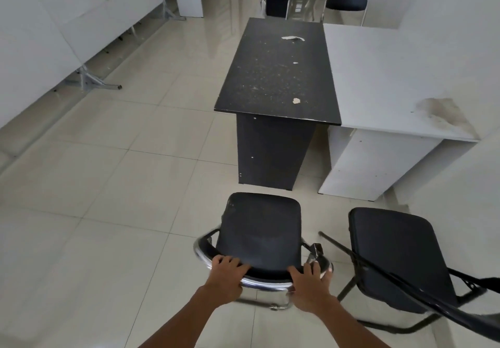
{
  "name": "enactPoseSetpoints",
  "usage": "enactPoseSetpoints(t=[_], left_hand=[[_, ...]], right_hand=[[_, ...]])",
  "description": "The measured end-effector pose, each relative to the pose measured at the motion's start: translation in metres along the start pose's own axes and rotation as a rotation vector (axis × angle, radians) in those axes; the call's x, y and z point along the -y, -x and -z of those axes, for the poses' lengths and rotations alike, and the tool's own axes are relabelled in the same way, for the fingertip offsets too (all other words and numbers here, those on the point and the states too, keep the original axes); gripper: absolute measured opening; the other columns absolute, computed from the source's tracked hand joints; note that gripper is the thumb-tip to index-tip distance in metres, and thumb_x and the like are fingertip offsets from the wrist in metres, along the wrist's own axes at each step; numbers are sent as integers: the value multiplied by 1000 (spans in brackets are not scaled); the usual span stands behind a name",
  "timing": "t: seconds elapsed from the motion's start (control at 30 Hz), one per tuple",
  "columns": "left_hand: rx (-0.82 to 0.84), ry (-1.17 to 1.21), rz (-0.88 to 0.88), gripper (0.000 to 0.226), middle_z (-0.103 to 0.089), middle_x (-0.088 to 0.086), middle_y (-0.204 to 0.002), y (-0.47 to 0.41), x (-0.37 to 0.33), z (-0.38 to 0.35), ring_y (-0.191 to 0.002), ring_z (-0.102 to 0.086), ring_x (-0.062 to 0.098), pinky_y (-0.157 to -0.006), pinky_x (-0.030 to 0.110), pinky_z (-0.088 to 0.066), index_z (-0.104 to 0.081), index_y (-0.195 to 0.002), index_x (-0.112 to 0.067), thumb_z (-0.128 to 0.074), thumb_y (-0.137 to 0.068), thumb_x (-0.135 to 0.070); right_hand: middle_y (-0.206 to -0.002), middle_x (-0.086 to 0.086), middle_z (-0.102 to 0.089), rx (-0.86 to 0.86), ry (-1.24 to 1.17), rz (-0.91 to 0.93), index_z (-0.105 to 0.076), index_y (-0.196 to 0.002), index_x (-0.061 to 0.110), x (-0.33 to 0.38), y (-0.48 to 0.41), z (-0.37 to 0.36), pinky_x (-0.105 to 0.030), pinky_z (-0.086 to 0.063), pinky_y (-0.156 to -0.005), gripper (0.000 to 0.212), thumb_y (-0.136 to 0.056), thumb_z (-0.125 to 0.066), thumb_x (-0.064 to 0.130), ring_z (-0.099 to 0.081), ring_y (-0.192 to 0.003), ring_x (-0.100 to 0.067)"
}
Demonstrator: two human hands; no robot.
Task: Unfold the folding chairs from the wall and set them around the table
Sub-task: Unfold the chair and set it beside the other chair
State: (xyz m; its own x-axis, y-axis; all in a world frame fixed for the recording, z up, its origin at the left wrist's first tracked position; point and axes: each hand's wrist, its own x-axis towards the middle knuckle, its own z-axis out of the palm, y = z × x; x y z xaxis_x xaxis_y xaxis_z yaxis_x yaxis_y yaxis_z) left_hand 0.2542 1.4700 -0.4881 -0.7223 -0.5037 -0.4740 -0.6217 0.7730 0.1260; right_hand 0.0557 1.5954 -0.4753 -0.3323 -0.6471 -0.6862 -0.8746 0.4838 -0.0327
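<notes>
A black padded folding chair (pixel 261 228) with a chrome frame stands unfolded right in front of me, its seat facing the short end of the black table (pixel 276 77). My left hand (pixel 226 276) and my right hand (pixel 311 284) both grip the top of its backrest. A second unfolded black chair (pixel 397 255) with a dark frame stands just to the right, turned slightly outward. A third black chair (pixel 346 1) stands at the far end, beyond the tables.
A white table (pixel 392 77) abuts the black table's right side, against the right wall. White partition panels on metal feet (pixel 92 82) line the left. Pale tiled floor (pixel 135 158) lies open between them. Dark furniture is stacked at the far back.
</notes>
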Motion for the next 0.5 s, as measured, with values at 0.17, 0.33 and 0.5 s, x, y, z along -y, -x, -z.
enactPoseSetpoints(t=[0.17, 0.33, 0.5], left_hand=[[-101, -39, -125, 57, -61, -9, -131, 11, 28, 12, -120, -55, 18, -106, 34, -36, -55, -133, -34, -49, -86, -66], [-38, 194, 170, 57, -34, 4, -157, 40, 116, 32, -147, -24, 28, -119, 46, -19, -42, -145, -31, -36, -97, -61], [-66, 372, 459, 57, -19, 10, -163, 92, 259, 42, -151, -12, 30, -121, 46, -17, -31, -152, -25, -33, -102, -53]], right_hand=[[-153, -8, -40, 226, -217, 51, -42, -143, 35, 12, -4, 46, -46, -30, -113, 120, -46, -38, 105, -37, -140, -30], [-143, -4, -54, 63, -322, 64, -53, -138, 20, 96, -27, 75, -38, -39, -108, 115, -57, -36, 100, -51, -130, -24], [-157, -13, -33, 86, -210, 209, -31, -152, 17, 251, -55, 110, -43, -28, -117, 93, -84, -41, 79, -31, -145, -29]])
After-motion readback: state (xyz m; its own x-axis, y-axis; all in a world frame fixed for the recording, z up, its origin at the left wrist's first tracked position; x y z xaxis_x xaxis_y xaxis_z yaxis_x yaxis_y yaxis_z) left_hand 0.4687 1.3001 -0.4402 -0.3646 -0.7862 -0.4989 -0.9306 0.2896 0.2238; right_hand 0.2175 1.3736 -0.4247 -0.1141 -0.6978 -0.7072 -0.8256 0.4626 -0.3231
